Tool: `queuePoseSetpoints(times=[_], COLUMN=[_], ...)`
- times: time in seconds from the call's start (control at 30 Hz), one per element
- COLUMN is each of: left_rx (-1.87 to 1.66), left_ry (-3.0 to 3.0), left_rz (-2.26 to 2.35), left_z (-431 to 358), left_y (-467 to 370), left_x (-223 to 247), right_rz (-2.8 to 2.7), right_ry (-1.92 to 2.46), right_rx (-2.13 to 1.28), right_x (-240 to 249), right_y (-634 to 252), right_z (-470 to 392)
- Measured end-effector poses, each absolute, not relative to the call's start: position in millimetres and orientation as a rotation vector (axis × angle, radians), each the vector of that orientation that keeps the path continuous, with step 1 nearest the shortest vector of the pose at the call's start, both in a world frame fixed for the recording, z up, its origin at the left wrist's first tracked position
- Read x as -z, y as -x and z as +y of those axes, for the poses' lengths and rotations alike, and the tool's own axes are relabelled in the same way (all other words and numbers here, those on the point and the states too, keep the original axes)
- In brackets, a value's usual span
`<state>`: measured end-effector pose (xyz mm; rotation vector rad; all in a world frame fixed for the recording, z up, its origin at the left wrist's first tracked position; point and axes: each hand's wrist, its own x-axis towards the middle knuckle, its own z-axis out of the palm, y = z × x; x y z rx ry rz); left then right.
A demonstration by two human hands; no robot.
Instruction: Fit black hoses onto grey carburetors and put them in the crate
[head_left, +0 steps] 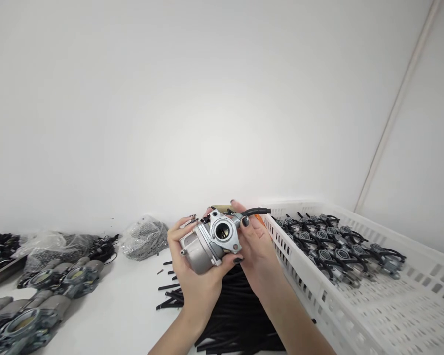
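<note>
A silver metal carburetor (202, 251) is held up in front of me, its round bore and flange facing the camera. My left hand (198, 288) wraps round its body, with the thumb pressed by the flange. Around the upper right end of the carburetor, my right hand (257, 249) closes its thumb and fingers near a fitting. From that fitting a short black rubber hose (257, 211) sticks out to the right. Below both hands lies a pile of black rubber hoses (240, 310) on the white table (133, 305).
To the right, a white plastic crate (340, 310) contains rows of carburetors (325, 236) with black hoses. More carburetors (25, 320) stand at the left. Behind them are a clear bag of small grey parts (144, 239) and black parts (103, 249). An orange item (260, 219) is partly hidden behind my right hand.
</note>
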<state>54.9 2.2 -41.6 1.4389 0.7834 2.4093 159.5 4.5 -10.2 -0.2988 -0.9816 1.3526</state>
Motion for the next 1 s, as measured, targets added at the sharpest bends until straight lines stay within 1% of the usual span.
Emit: queuePoseSetpoints(times=[0.07,0.2,0.3,0.5,0.87,1.0], left_rx=[-2.471,-2.459,-2.355,-2.114,-1.855,-1.731], left_ry=[-1.502,-1.460,-1.319,-1.141,-0.996,-0.899], left_rz=[0.774,0.778,0.785,0.722,0.675,0.634], left_z=[2,5,6,1,-11,-13], left_y=[-56,-56,-56,-58,-61,-58], left_x=[41,43,44,39,20,20], right_rz=[-0.990,-0.985,-1.015,-1.054,-1.129,-1.156], right_ry=[0.298,0.286,0.239,0.249,0.204,0.216], right_rx=[-1.368,-1.404,-1.413,-1.299,-1.266,-1.227], right_x=[12,11,8,10,14,12], right_y=[-160,-161,-161,-162,-166,-169], right_z=[7,9,7,9,18,18])
